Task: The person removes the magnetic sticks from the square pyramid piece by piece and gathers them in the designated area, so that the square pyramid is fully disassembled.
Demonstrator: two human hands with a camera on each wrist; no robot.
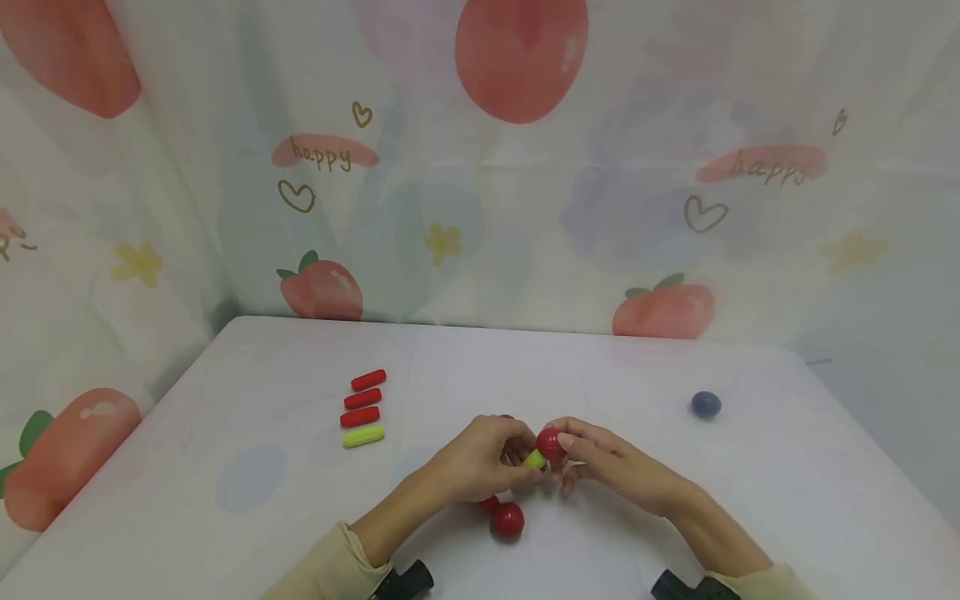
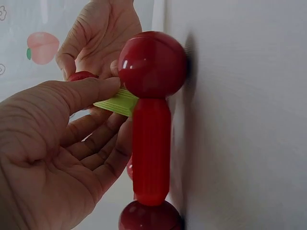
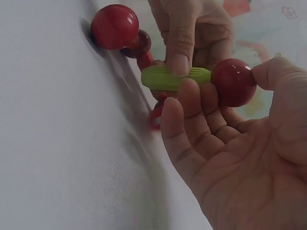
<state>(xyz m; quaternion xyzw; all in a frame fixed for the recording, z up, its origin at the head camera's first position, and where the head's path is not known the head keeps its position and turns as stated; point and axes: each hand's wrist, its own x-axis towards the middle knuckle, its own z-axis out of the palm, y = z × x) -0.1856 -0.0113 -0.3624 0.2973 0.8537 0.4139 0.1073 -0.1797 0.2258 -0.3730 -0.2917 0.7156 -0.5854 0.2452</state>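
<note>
My left hand (image 1: 483, 454) pinches a yellow-green ribbed rod (image 3: 160, 78) between thumb and fingers, above the table. At one end of this rod sits a glossy red ball (image 1: 550, 444), which my right hand (image 1: 626, 471) holds between thumb and fingertips. Directly under the left hand lies a joined piece on the table: a red ball (image 2: 152, 64), a red ribbed rod (image 2: 151, 148) and another red ball (image 2: 149, 218) in line. More red parts show behind it in the right wrist view, partly hidden by the hands.
On the left side of the white table (image 1: 600, 375), three red rods (image 1: 363, 398) and a yellow-green rod (image 1: 363, 436) lie in a column. A dark blue ball (image 1: 706, 405) is at the right. A printed cloth (image 1: 495, 208) hangs behind the far edge.
</note>
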